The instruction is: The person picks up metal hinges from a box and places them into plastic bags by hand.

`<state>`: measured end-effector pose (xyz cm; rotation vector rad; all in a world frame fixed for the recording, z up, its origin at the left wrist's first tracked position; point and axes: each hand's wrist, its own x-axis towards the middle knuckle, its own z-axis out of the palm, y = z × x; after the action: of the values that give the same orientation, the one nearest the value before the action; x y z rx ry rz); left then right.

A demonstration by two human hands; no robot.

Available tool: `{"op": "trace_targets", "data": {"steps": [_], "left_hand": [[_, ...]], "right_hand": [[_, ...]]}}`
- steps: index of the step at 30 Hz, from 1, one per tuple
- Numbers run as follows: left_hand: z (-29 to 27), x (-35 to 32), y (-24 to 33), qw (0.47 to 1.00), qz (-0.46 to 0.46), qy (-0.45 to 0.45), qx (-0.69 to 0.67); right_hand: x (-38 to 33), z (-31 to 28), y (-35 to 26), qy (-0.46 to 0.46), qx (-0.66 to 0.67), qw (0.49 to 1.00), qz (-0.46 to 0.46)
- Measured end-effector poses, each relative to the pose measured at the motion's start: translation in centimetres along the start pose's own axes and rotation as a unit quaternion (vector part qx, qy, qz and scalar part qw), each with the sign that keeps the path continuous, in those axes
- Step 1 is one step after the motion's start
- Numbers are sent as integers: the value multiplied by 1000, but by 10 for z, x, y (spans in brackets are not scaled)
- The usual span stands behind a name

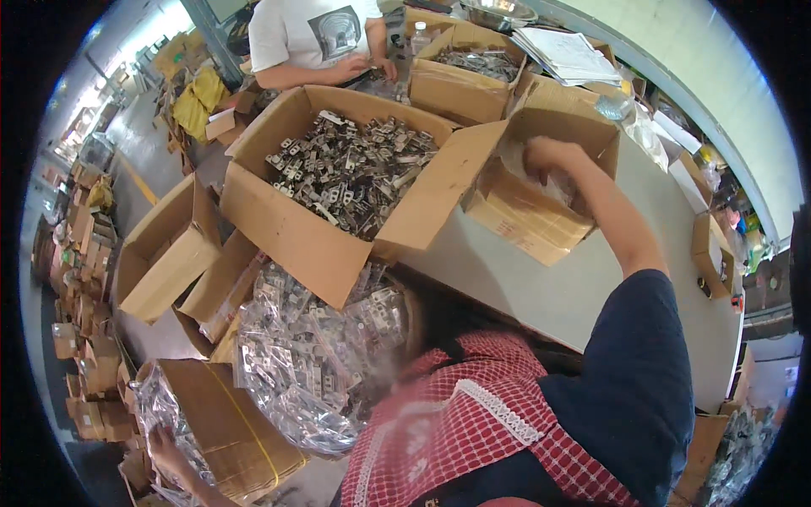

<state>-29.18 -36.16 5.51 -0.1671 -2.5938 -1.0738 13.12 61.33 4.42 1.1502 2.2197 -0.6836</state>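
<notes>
The right hand is reaching into a small cardboard box, curling over the clear plastic bag lining it; I cannot tell whether its fingers are gripping the bag. Just left of this box is sitting a large carton of metal hinges. The left hand, far below it, is resting on a plastic-wrapped carton, grip unclear.
</notes>
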Motion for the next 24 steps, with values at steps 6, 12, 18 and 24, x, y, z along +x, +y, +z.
{"op": "trace_targets", "data": {"steps": [6, 12, 18, 24], "left_hand": [[95, -85, 197, 987, 107, -100, -60], [203, -147, 301, 953, 88, -212, -195], [245, -218, 435, 883, 172, -329, -288], [253, -236, 465, 839, 254, -349, -332]], "right_hand": [[-76, -36, 18, 168, 317, 911, -203], [-150, -19, -26, 351, 388, 797, -303], [-197, 44, -108, 248, 499, 700, -445], [-176, 110, -149, -11, 625, 586, -516]]}}
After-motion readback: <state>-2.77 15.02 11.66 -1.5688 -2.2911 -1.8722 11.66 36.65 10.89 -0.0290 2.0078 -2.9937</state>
